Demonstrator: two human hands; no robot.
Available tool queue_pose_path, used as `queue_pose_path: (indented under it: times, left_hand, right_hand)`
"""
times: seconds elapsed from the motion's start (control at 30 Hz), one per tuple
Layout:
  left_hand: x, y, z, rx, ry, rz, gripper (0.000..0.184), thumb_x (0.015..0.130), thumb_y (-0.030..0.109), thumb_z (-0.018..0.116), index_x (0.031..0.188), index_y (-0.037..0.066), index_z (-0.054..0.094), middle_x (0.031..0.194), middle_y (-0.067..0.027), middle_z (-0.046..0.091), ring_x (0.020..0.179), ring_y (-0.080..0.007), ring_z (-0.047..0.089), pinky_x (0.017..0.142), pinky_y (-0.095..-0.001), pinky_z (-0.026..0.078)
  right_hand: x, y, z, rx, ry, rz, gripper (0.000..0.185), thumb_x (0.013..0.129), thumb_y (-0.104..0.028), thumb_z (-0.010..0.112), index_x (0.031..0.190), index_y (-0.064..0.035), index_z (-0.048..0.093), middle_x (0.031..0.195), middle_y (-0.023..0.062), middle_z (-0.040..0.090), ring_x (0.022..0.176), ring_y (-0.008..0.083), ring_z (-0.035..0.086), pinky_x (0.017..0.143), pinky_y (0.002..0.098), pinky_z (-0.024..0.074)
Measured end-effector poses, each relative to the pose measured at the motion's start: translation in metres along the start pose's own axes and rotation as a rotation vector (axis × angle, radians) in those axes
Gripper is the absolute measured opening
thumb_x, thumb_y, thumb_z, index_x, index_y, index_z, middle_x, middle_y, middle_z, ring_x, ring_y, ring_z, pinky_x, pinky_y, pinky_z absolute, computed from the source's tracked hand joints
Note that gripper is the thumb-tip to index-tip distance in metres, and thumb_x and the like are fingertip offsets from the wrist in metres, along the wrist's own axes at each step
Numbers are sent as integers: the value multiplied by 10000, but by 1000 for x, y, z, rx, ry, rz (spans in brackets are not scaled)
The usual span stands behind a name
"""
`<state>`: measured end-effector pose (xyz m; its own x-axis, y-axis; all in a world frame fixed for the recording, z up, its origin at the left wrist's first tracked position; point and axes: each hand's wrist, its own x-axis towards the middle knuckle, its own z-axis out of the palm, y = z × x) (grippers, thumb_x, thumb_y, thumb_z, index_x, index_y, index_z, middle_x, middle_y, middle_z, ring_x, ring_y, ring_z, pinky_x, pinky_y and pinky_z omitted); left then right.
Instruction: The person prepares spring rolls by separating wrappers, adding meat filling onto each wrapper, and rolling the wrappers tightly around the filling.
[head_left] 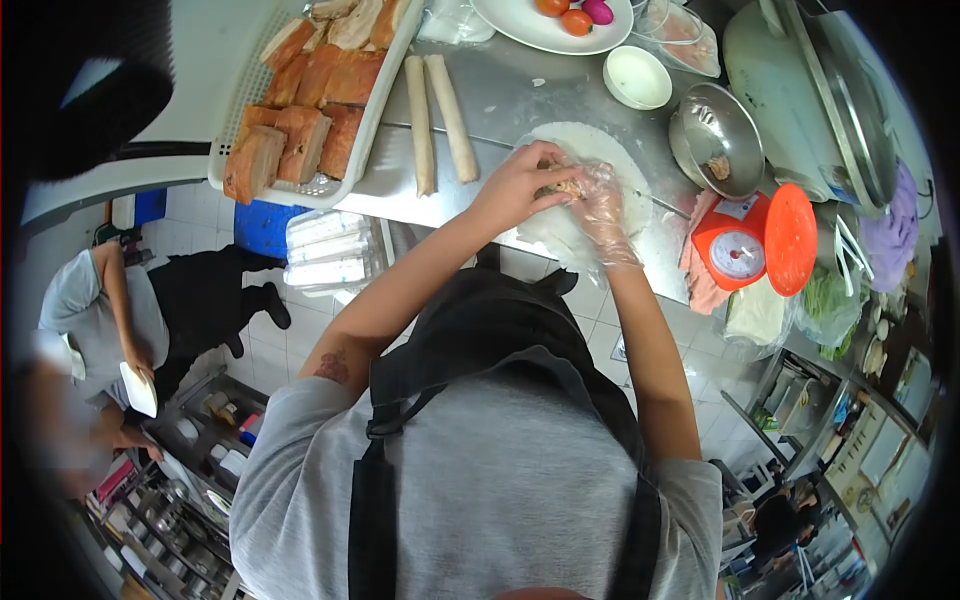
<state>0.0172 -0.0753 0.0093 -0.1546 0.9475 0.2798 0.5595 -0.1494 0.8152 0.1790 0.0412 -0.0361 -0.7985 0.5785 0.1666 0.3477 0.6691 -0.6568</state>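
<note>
A round white translucent sheet (560,235) lies on the metal counter. Over its upper part, my bare left hand (522,188) curls its fingers around a small clump of pale brown filling (567,188). My right hand (600,205), in a clear plastic glove, touches the same clump from the other side with bent fingers. To the right, a steel bowl (715,140) holds a small remnant of similar filling. Two long pale rolls (436,125) lie left of the sheet.
A white basket (372,130) of roasted meat slabs stands upper left. Above are a plate (500,22) and a white bowl (637,78). An orange scale (737,245) sits right, near a large pot (780,90). Another person (110,290) stands at far left.
</note>
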Motion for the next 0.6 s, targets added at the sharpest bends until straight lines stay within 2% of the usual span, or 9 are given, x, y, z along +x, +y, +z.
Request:
queue_pose_path:
  times: [0.1,0.2,0.3,0.5,0.6]
  left_hand:
    - [0,-25,1,-93,-16,0,453,790,106,790,1228,192,713,1158,-98,580,1065,-264,592,918,-354,510]
    - [-6,-27,-5,-17,-16,-9,425,790,101,792,1201,192,730,1140,-100,586,1026,-251,610,910,-344,519]
    - [-6,-26,-5,-77,-3,-36,413,796,82,784,1194,177,734,1132,-97,592,1018,-245,617,905,-338,523]
    - [-5,-32,-5,-62,52,-39,422,772,56,793,1179,150,738,1134,-94,598,1039,-244,618,923,-342,514]
    - [-5,-31,-6,-81,36,-69,433,764,63,803,1183,150,735,1125,-97,606,1046,-244,616,917,-341,515]
  right_hand:
    - [5,-35,-11,50,214,85,461,715,-181,843,1145,-79,710,1019,160,672,1073,356,587,937,448,468]
    - [-4,-31,-17,-73,129,107,460,720,-175,838,1147,-71,701,1074,171,656,1090,358,586,942,450,469]
    - [-4,-19,-10,-59,56,109,464,725,-174,837,1155,-70,697,1137,179,634,1106,360,580,947,443,470]
    - [-13,-1,-1,-219,109,19,328,770,-103,786,1084,-48,713,1007,151,675,994,336,623,896,431,489]
    - [-8,-2,-10,75,-63,271,348,782,-119,784,1109,-41,695,1073,173,650,1034,341,606,923,424,484]
